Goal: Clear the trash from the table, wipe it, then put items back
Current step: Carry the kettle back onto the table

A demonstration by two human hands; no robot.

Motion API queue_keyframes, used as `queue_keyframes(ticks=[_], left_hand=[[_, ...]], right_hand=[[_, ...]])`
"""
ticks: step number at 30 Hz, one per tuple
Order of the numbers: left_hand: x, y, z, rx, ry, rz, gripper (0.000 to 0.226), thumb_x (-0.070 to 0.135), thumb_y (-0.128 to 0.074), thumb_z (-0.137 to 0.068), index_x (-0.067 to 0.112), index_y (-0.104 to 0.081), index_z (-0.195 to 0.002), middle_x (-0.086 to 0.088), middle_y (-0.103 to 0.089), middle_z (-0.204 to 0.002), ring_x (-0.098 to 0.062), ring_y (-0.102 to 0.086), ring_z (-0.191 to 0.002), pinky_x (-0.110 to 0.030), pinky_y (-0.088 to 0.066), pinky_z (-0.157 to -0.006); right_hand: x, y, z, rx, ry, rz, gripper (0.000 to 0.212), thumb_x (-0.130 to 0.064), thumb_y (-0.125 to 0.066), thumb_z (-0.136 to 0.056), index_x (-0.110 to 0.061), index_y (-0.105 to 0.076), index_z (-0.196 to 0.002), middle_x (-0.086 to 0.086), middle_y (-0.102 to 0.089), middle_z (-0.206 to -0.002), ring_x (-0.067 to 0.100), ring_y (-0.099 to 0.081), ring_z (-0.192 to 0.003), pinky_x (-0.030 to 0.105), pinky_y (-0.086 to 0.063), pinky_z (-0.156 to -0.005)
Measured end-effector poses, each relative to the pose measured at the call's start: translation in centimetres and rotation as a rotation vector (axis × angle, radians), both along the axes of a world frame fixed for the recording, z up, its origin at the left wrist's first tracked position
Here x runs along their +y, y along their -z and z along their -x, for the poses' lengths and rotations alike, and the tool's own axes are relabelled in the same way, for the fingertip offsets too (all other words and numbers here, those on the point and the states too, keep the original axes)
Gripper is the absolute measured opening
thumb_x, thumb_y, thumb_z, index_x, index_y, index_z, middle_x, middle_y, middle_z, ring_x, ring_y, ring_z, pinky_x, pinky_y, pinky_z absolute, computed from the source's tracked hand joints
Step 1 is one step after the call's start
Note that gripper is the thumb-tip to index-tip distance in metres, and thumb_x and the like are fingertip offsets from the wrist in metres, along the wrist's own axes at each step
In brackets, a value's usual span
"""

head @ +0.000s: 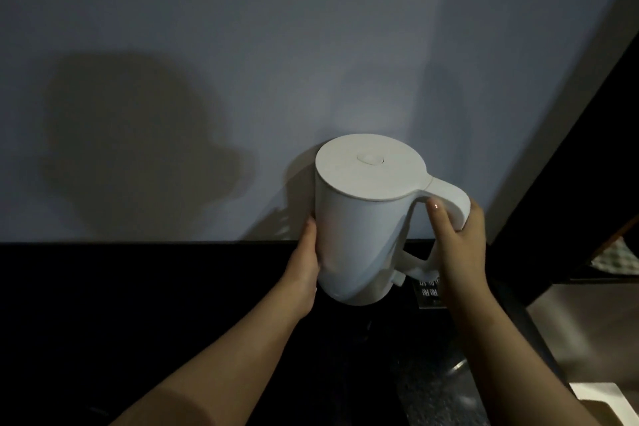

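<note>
As left hand (pixel 304 261) and right hand (pixel 461 240) clasp it, kettle (pixel 356 235) near rear edge of table (pixel 138 287).

The wall (pixel 242 45) stands close behind the kettle (pixel 359 235); room to pass lies on its left.
</note>
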State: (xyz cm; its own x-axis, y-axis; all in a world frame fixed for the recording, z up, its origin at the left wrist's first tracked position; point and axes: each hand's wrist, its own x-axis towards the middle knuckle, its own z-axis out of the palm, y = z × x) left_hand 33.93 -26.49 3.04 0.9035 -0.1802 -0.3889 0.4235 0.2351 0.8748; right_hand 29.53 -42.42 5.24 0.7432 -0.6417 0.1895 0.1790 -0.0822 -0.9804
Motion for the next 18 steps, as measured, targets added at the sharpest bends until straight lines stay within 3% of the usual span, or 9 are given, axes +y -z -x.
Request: queue_keyframes(ticks=[4,9,13,15,18], left_hand=[[-0.2,0.0,0.4,-0.012,0.030,0.009,0.050,0.045,-0.024,-0.101,0.022,-0.038,-0.143,0.002,-0.045,-0.144,-0.015,-0.039,-0.134,-0.025,-0.031,-0.098],[-0.5,0.9,0.7,-0.021,0.045,-0.025,0.052,0.051,-0.022,-0.099,0.029,-0.031,-0.146,0.014,-0.041,-0.138,-0.010,-0.035,-0.135,-0.023,-0.029,-0.101],[-0.5,0.6,0.8,-0.081,0.024,-0.058,0.050,0.041,-0.029,-0.101,0.032,-0.020,-0.150,0.015,-0.031,-0.150,-0.007,-0.033,-0.135,-0.027,-0.028,-0.106],[-0.4,-0.5,1.5,-0.095,0.014,-0.088,0.049,0.031,-0.034,-0.102,0.030,-0.022,-0.150,0.014,-0.037,-0.143,-0.007,-0.037,-0.126,-0.025,-0.029,-0.099],[-0.1,-1.7,2.4,-0.131,0.011,-0.166,0.049,0.025,-0.040,-0.101,0.025,-0.028,-0.148,0.005,-0.040,-0.145,-0.007,-0.039,-0.116,-0.025,-0.029,-0.093]], right_hand=[[-0.7,0.0,-0.2,0.005,-0.011,-0.016,0.022,-0.024,-0.052,-0.094,-0.021,-0.045,-0.115,-0.017,-0.050,-0.097,-0.005,-0.050,-0.086,0.010,-0.038,-0.070],[-1.2,0.4,-0.5,0.028,-0.003,-0.067,0.021,-0.026,-0.047,-0.097,-0.019,-0.048,-0.117,0.001,-0.054,-0.116,0.000,-0.051,-0.095,0.014,-0.037,-0.075],[-1.0,0.2,-0.2,0.077,-0.007,-0.058,0.034,-0.032,-0.044,-0.098,-0.014,-0.046,-0.126,0.002,-0.053,-0.119,0.009,-0.049,-0.103,0.014,-0.037,-0.075],[-0.9,0.2,0.0,0.115,0.009,-0.058,0.042,-0.044,-0.047,-0.094,-0.018,-0.047,-0.127,-0.002,-0.052,-0.119,0.014,-0.048,-0.110,0.026,-0.040,-0.089],[-0.5,-0.2,0.9,0.207,0.092,-0.021,0.068,-0.069,-0.047,-0.072,-0.028,-0.045,-0.126,0.000,-0.049,-0.130,0.024,-0.045,-0.122,0.051,-0.033,-0.107]])
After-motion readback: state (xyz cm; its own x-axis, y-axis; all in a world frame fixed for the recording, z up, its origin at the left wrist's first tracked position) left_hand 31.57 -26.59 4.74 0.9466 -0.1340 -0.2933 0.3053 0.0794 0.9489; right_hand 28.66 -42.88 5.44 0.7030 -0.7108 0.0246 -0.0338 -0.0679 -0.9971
